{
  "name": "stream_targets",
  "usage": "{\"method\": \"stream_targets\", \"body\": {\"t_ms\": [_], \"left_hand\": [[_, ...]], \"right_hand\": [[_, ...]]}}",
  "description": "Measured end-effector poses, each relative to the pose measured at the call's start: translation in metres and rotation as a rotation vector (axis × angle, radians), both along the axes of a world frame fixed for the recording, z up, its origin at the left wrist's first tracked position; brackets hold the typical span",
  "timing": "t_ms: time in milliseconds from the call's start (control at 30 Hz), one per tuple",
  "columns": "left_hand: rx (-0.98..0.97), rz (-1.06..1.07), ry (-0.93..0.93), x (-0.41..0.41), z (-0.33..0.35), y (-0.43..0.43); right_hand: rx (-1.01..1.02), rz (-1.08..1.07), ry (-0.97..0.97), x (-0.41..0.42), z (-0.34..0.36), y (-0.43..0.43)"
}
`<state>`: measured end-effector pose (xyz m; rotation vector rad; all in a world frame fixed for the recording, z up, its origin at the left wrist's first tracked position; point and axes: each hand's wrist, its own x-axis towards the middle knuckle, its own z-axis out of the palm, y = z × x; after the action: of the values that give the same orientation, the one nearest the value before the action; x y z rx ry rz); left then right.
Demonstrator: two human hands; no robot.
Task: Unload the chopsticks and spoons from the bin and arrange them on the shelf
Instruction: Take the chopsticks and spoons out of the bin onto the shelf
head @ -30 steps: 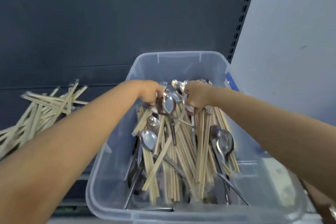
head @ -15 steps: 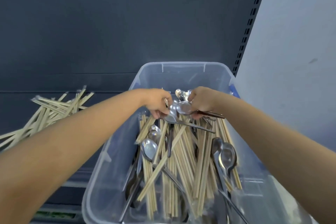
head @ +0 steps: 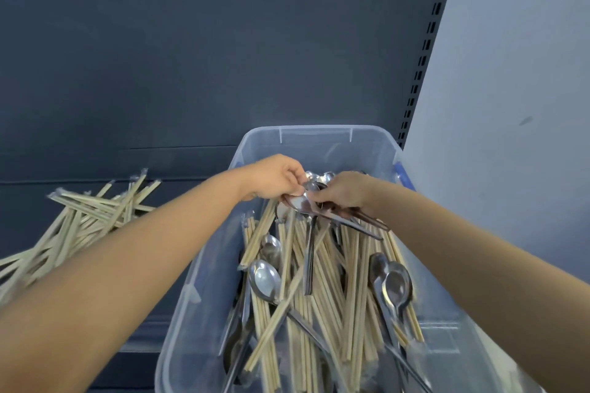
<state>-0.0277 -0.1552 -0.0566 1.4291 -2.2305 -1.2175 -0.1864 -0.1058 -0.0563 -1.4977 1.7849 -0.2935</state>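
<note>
A clear plastic bin (head: 319,134) holds a jumble of pale wooden chopsticks (head: 322,284) and steel spoons (head: 264,279). Over the bin's far end my right hand (head: 346,190) grips a small bunch of spoons (head: 322,212) by their bowls, handles pointing right. My left hand (head: 276,177) is beside it and pinches a spoon bowl in the same cluster. A pile of chopsticks (head: 79,220) lies on the dark shelf at the left.
The dark shelf back panel (head: 223,57) rises behind the bin. A slotted upright (head: 421,54) and a pale wall (head: 510,73) stand at the right. The bin has a blue handle (head: 404,177) on its right side.
Both hands have lifted slightly with the spoons at the bin's far end, and the spoon handles have swung out to the right. The view has tilted upward.
</note>
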Motion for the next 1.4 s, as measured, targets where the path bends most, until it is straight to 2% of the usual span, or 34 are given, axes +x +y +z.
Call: {"method": "stream_targets", "body": {"t_ms": [100, 200, 333, 500, 633, 767, 833, 900, 1100, 1300, 1400], "left_hand": [[-0.06, 0.072, 0.155, 0.008, 0.015, 0.01], [-0.126, 0.155, 0.289, 0.036, 0.035, 0.026], [-0.18, 0.262, 0.371, 0.101, 0.06, 0.05], [-0.216, 0.392, 0.445, 0.218, 0.08, 0.081], [-0.204, 0.463, 0.372, 0.325, 0.073, 0.097], [-0.107, 0.584, 0.394, 0.435, 0.041, 0.102], [-0.068, 0.652, 0.398, 0.484, 0.025, 0.103], [-0.03, 0.71, 0.393, 0.526, 0.01, 0.103], [0.058, 0.875, 0.395, 0.623, -0.033, 0.067], [0.054, 0.946, 0.277, 0.696, -0.061, 0.003], [-0.003, 0.907, 0.165, 0.727, -0.072, -0.027]], "right_hand": [[-0.043, -0.115, -0.274, 0.004, 0.017, 0.002], [-0.051, -0.144, -0.514, 0.025, 0.037, 0.013], [-0.117, -0.123, -0.554, 0.091, 0.057, 0.024], [-0.138, -0.13, -0.573, 0.216, 0.084, 0.036], [-0.018, -0.069, -0.679, 0.33, 0.08, 0.039], [0.193, 0.039, -0.789, 0.44, 0.05, 0.031], [0.253, 0.086, -0.781, 0.488, 0.034, 0.025], [0.254, 0.1, -0.694, 0.528, 0.02, 0.018], [0.075, 0.087, -0.407, 0.628, -0.036, -0.042], [0.126, 0.004, -0.513, 0.696, -0.074, -0.107], [0.118, -0.015, -0.564, 0.718, -0.084, -0.129]]}}
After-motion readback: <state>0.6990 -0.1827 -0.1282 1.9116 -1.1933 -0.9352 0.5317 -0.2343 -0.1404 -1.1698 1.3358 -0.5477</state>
